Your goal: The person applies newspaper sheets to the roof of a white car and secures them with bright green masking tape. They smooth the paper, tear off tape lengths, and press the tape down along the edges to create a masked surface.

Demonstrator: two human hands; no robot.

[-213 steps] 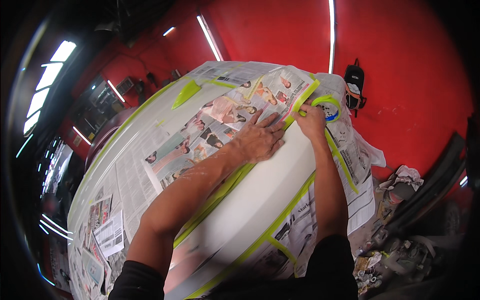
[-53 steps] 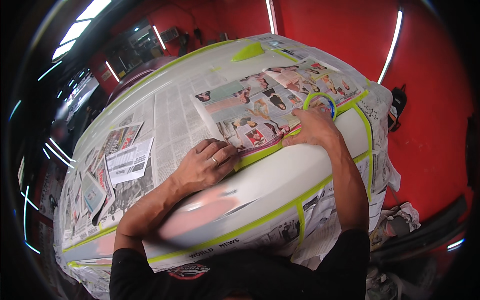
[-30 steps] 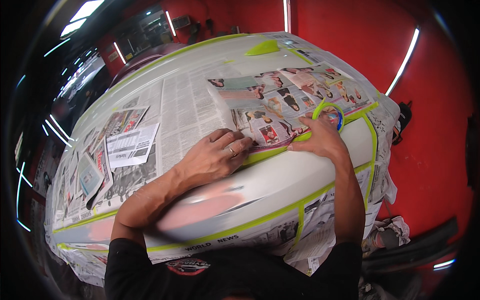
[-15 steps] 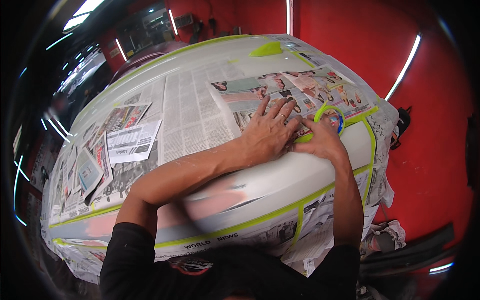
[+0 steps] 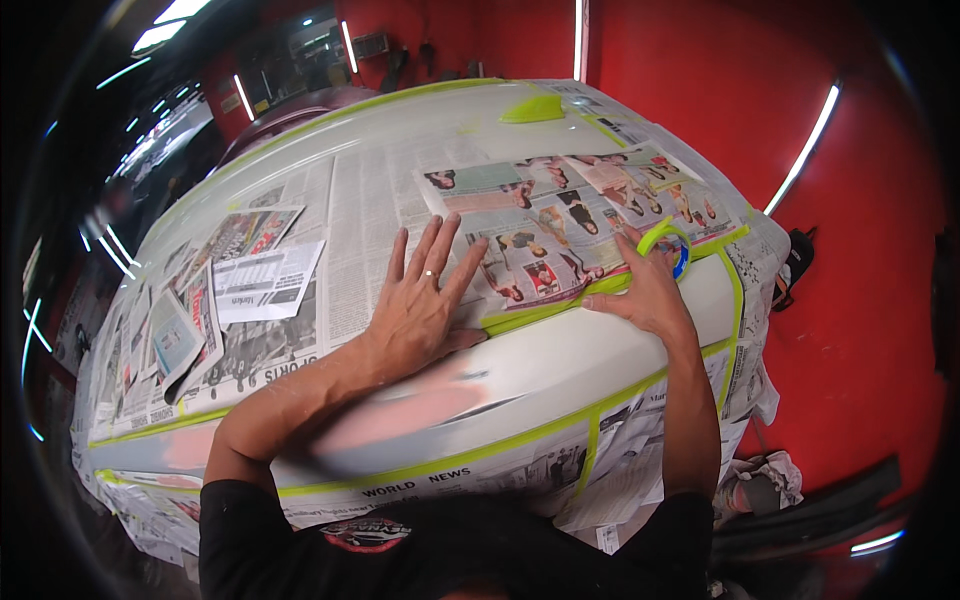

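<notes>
A yellow-green strip of masking tape [image 5: 540, 310] runs along the lower edge of a newspaper sheet [image 5: 470, 202] on the pale car panel [image 5: 560, 345]. My left hand [image 5: 415, 305] lies on the paper near the left end of that strip, fingers spread and holding nothing; its thumb is beside the tape. My right hand [image 5: 650, 295] grips a roll of masking tape [image 5: 683, 262] with a blue inner ring at the sheet's right corner. The right thumb rests low near the strip, and the hand partly covers the roll.
More newspaper [image 5: 270, 230] and a loose white printed sheet [image 5: 268, 282] cover the panel to the left. A tape-covered fin [image 5: 533, 108] stands up at the far side. Taped newspaper [image 5: 540, 475] hangs along the near edge. A red wall [image 5: 850, 260] is at the right.
My left hand has moved left along the paper, away from my right hand, and its fingers have spread. The taped lower edge between the hands now shows. My right hand stays with the roll.
</notes>
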